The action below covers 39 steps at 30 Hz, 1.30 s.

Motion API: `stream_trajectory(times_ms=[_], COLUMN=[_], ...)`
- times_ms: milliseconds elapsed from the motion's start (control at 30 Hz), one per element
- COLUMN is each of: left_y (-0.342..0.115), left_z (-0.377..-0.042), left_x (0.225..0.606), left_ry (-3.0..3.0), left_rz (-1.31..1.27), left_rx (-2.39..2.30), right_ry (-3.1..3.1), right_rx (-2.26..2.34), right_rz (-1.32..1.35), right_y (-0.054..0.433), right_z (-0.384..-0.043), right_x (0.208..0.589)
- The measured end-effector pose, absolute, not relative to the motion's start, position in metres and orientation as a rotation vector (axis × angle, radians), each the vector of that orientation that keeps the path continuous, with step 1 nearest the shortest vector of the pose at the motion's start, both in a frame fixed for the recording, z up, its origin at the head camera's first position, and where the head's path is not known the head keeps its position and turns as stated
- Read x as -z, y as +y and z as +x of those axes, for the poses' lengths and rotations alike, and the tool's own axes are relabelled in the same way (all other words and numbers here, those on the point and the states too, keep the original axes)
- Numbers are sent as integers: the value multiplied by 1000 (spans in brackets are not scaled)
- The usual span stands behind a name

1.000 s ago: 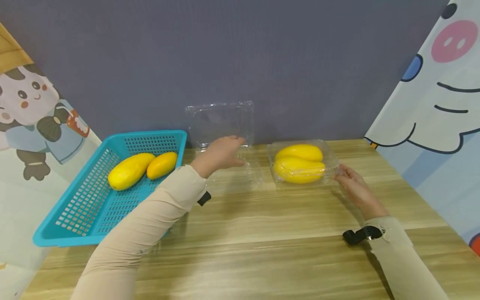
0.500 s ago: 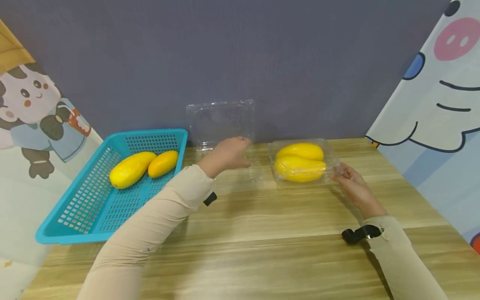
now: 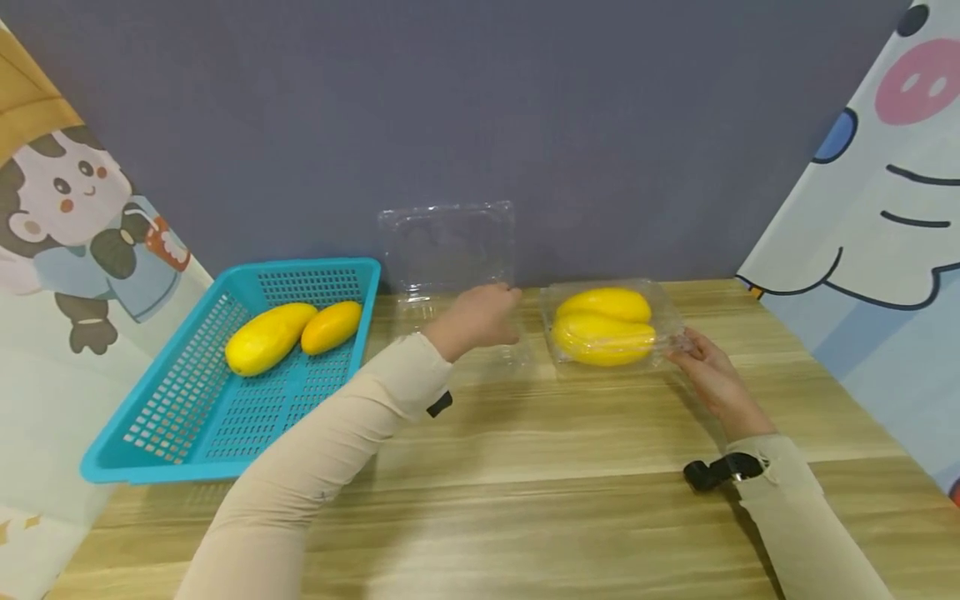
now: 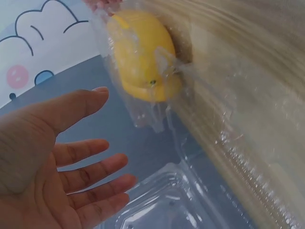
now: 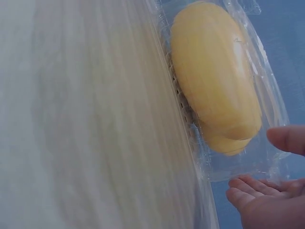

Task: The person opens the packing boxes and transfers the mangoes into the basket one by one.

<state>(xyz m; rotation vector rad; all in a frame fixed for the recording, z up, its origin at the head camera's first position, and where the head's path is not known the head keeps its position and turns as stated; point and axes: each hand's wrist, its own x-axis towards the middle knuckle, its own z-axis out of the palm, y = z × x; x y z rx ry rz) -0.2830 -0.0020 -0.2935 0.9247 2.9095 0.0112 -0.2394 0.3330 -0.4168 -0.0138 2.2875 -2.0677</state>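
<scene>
Pinching right edge of filled box [image 3: 666,312] with thumb and fingers of right hand [image 3: 712,375]. Reaching in from near right of filled box with right forearm, black strap [image 3: 723,471] at wrist. Holding left hand [image 3: 480,319] out to left of filled box, back of hand up, grip released, thumb spread. Overlapping raised-lid box [image 3: 450,250] in head view, likewise left of filled box; touching or just above, cannot tell.

Inside filled box, under clear plastic: two yellow fruits [image 3: 603,340], touching. Far left of filled box, past raised-lid box: turquoise basket [image 3: 180,473] with two basket fruits [image 3: 270,339]. Under filled box: wood-grain table [image 3: 525,517]. Behind it: grey wall [image 3: 555,125].

Only in left wrist view: left palm and relaxed fingers [image 4: 88,176], apart from filled box. Only in right wrist view: row of small holes or bumps, cannot tell which, along filled box's table-side edge.
</scene>
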Motion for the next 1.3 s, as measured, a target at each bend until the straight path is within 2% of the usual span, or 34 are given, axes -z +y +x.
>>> stream_trajectory(times_ms=[600,900,1300], left_y=[42,68,78], left_z=[-283,-281,-277], left_x=[310,323,330], left_ry=[2919,2911,2942], left_rz=[1026,1043,1055], left_rx=[7,165,139], right_ry=[2273,2281,2368], right_rx=[2097,2113,2037], right_rz=[-18,-54,-22], right_y=[331,335,335], right_z=[-243,-237,-238], right_x=[416,423,424])
